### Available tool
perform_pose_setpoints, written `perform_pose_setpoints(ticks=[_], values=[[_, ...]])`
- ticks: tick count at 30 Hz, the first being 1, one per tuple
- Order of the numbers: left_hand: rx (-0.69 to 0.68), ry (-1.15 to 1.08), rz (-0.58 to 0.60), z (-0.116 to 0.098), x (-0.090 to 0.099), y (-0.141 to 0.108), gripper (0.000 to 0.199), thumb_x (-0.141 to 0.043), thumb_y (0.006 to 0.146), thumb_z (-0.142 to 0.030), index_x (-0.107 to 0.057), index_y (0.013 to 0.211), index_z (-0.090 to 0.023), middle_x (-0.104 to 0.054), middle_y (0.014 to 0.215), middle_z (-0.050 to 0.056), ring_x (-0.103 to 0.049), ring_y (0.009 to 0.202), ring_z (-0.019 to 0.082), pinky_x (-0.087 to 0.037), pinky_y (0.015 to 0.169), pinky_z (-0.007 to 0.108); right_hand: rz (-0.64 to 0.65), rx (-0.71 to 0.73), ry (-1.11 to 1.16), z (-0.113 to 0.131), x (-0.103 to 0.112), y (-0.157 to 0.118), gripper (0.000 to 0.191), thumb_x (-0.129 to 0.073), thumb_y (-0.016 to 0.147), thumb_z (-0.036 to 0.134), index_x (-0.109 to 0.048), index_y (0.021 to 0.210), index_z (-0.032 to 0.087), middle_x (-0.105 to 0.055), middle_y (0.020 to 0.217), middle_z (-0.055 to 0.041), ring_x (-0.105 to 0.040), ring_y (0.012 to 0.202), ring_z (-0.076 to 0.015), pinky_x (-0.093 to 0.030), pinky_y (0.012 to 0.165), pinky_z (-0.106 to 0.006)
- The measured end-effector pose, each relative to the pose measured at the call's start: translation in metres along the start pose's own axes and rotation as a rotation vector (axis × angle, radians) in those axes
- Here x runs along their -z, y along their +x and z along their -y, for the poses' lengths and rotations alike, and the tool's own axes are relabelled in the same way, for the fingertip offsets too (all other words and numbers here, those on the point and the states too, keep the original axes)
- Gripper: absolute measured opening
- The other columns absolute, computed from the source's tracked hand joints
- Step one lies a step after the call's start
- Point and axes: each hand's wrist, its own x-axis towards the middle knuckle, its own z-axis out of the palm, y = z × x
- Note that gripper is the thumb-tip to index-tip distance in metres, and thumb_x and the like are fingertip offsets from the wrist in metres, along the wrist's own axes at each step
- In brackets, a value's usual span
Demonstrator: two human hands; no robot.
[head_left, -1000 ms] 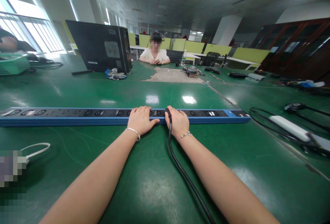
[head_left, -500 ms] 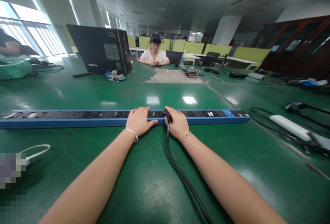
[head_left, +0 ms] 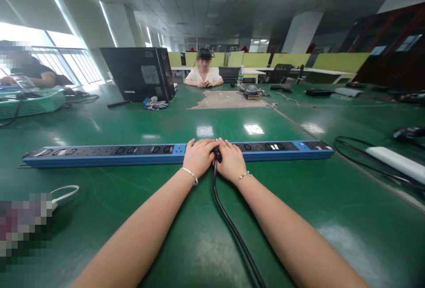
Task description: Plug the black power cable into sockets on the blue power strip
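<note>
A long blue power strip (head_left: 109, 160) with black sockets lies across the green table. Near its middle stands a black plug (head_left: 218, 155), whose thick power cord (head_left: 229, 215) runs toward me. From the right, my right hand (head_left: 231, 159) is closed on the plug. My left hand (head_left: 199, 157) grips it from the left side, its fingertips meeting those of the right. The two hands hide most of the plug and the socket beneath it, so how deep it sits cannot be made out.
A black computer case (head_left: 136, 75) stands at the back left beside work gloves (head_left: 155, 103). A green basket (head_left: 36, 102) is at far left, a white power strip (head_left: 395, 164) with cables at right. One person (head_left: 203, 75) sits opposite, another (head_left: 40, 69) at left.
My left hand has moved right along the blue strip, from lying on its sockets to gripping the plug. The right hand stays on the plug. The view has shifted slightly.
</note>
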Motion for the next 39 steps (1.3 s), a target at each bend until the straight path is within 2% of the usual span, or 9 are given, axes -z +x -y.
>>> perform_pose_setpoints(ticks=[8,15,22,28,31,33,34,36,39], values=[[-0.058,0.015,0.02,0.004,0.001,0.011,0.033,-0.051,0.081,-0.018,-0.062,0.111,-0.029,-0.067,0.107,0.001,-0.058,0.097,0.019,-0.041,0.087,0.034,0.028,-0.03,-0.043,-0.001,0.001,-0.004,0.058,-0.045,0.08,0.029,-0.041,0.134,0.011,-0.043,0.139,-0.0094,-0.034,0.129,-0.0244,-0.022,0.107,-0.042],[-0.088,0.032,0.028,0.007,-0.001,0.01,0.033,-0.048,0.082,-0.017,-0.061,0.11,-0.027,-0.065,0.107,0.002,-0.058,0.095,0.019,-0.043,0.084,0.032,0.041,-0.044,-0.123,-0.001,-0.001,-0.007,0.062,-0.046,0.074,0.022,-0.04,0.134,0.008,-0.039,0.142,-0.0112,-0.03,0.131,-0.0258,-0.019,0.107,-0.043],[0.023,-0.068,0.058,0.0,-0.01,0.012,0.026,-0.051,0.083,-0.023,-0.058,0.108,-0.024,-0.067,0.099,0.004,-0.059,0.093,0.019,-0.045,0.083,0.031,-0.006,-0.054,-0.146,-0.001,-0.008,-0.007,0.057,-0.044,0.077,0.025,-0.044,0.132,0.009,-0.042,0.14,-0.0107,-0.031,0.129,-0.0261,-0.019,0.107,-0.042],[0.002,-0.089,-0.085,0.0,-0.022,0.008,0.024,-0.049,0.082,-0.013,-0.06,0.1,-0.024,-0.067,0.096,0.003,-0.059,0.09,0.018,-0.045,0.082,0.032,-0.011,-0.065,-0.168,0.001,-0.009,-0.006,0.059,-0.045,0.076,0.025,-0.042,0.133,0.009,-0.041,0.141,-0.0108,-0.031,0.129,-0.0259,-0.019,0.107,-0.042],[-0.009,-0.211,-0.313,-0.005,-0.017,0.013,0.021,-0.052,0.082,-0.014,-0.06,0.1,-0.022,-0.066,0.093,0.003,-0.059,0.089,0.017,-0.047,0.082,0.032,0.004,-0.074,-0.175,0.002,-0.008,-0.006,0.061,-0.045,0.075,0.024,-0.041,0.133,0.009,-0.041,0.141,-0.0109,-0.03,0.13,-0.0259,-0.019,0.106,-0.042],[-0.009,-0.309,-0.515,-0.012,-0.006,0.02,0.022,-0.054,0.082,-0.017,-0.059,0.103,-0.022,-0.066,0.095,0.003,-0.059,0.092,0.016,-0.046,0.085,0.032,0.02,-0.08,-0.18,0.003,-0.006,-0.005,0.061,-0.044,0.075,0.023,-0.041,0.134,0.009,-0.041,0.141,-0.0107,-0.029,0.13,-0.0257,-0.018,0.106,-0.042],[-0.023,-0.34,-0.563,-0.014,0.002,0.023,0.023,-0.054,0.082,-0.019,-0.059,0.104,-0.022,-0.066,0.098,0.003,-0.059,0.095,0.016,-0.046,0.087,0.032,0.029,-0.082,-0.182,0.003,-0.006,-0.005,0.061,-0.044,0.075,0.023,-0.04,0.134,0.009,-0.04,0.141,-0.0107,-0.029,0.13,-0.0255,-0.018,0.106,-0.042],[-0.029,-0.365,-0.547,-0.012,0.019,0.027,0.024,-0.058,0.081,-0.023,-0.06,0.105,-0.024,-0.067,0.099,0.002,-0.059,0.095,0.016,-0.045,0.088,0.031,0.043,-0.081,-0.184,0.003,-0.004,-0.005,0.062,-0.044,0.075,0.023,-0.039,0.135,0.009,-0.039,0.142,-0.0106,-0.028,0.131,-0.0251,-0.018,0.106,-0.042],[0.174,-0.416,-0.471,0.014,0.04,0.024,0.029,-0.061,0.078,-0.031,-0.061,0.106,-0.024,-0.068,0.093,0.0,-0.062,0.086,0.015,-0.048,0.081,0.029,0.049,-0.077,-0.18,0.003,-0.003,-0.005,0.063,-0.045,0.074,0.023,-0.039,0.135,0.009,-0.039,0.142,-0.0106,-0.028,0.131,-0.0252,-0.018,0.106,-0.042]])
